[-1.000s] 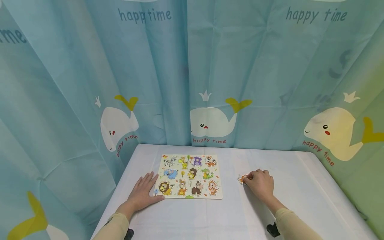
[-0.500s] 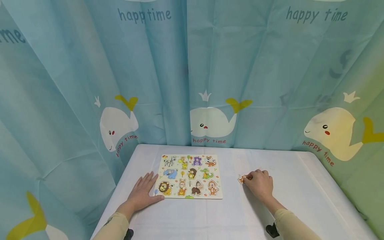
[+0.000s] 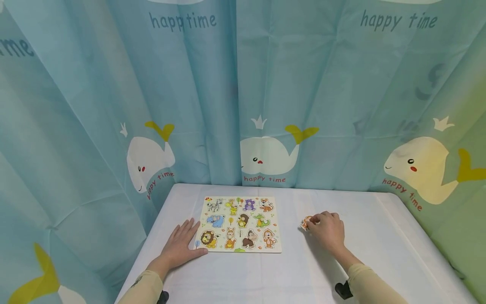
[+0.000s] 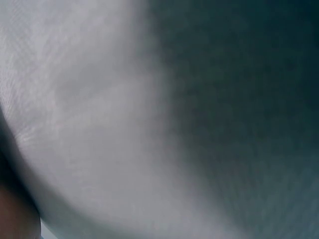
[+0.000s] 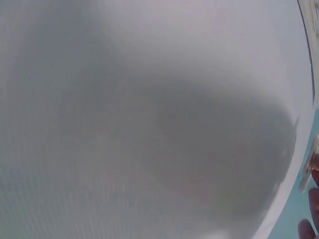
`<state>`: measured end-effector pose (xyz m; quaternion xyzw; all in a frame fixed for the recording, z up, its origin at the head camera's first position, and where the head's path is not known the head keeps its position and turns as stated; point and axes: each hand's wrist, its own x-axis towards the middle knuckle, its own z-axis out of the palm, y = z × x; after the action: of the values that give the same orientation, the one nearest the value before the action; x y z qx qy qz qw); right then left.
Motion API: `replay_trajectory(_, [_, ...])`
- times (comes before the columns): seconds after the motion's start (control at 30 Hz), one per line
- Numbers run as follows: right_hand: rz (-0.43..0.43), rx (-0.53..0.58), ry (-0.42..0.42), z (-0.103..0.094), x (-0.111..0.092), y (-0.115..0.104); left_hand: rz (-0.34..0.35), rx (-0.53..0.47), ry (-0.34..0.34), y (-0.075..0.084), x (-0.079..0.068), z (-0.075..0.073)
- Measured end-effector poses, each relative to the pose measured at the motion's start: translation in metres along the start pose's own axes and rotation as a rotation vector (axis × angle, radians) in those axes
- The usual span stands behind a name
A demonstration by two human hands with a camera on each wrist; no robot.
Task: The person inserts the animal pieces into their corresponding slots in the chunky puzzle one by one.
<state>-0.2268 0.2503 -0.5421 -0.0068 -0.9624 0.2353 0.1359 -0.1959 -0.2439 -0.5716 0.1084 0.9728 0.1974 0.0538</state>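
Note:
My left hand [image 3: 182, 244] lies with spread, straight fingers at the left edge of a pale puzzle board [image 3: 279, 242], its thumb along the near left corner. Cartoon animals fill the board, among them a lion [image 3: 209, 239], a blue elephant [image 3: 215, 221] and a green crocodile [image 3: 261, 220]. To the right of the board, my right hand [image 3: 327, 230] pinches a small orange and white animal puzzle piece [image 3: 305, 223] between thumb and fingers, which partly cover it. In the right wrist view, the edge of this puzzle piece [image 5: 310, 162] shows beside the fingertips.
A white cloth covers the table [image 3: 243, 278]. Blue curtains [image 3: 212, 105] with whales hang right behind its far edge and along both sides. The left wrist view shows mostly blurred cloth and shadow.
The puzzle piece in my right hand has tipped up and turned slightly, and that hand has shifted a little to the left. My left hand stays in place at the board.

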Motion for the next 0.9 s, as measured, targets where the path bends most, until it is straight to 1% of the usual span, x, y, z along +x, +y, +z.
replay_trajectory(0.2, [-0.037, 0.009, -0.028, 0.003, -0.001, -0.007, -0.003, -0.003, -0.001, -0.001, 0.001, 0.001])
replay_trajectory(0.43, [-0.132, 0.020, -0.016, 0.014, -0.005, -0.017, 0.009, 0.003, 0.002, 0.000, 0.000, 0.000])
replay_trajectory(0.53, [-0.165, 0.015, -0.024, 0.017, -0.007, -0.024, 0.010, -0.002, 0.002, 0.000, 0.000, 0.000])
replay_trajectory(0.77, [-0.222, 0.016, -0.034, 0.023, -0.012, -0.038, 0.012, -0.001, 0.012, 0.000, -0.001, 0.001])
replay_trajectory(0.9, [-0.247, 0.011, -0.054, 0.025, -0.015, -0.045, 0.012, -0.004, 0.014, 0.000, -0.001, 0.001])
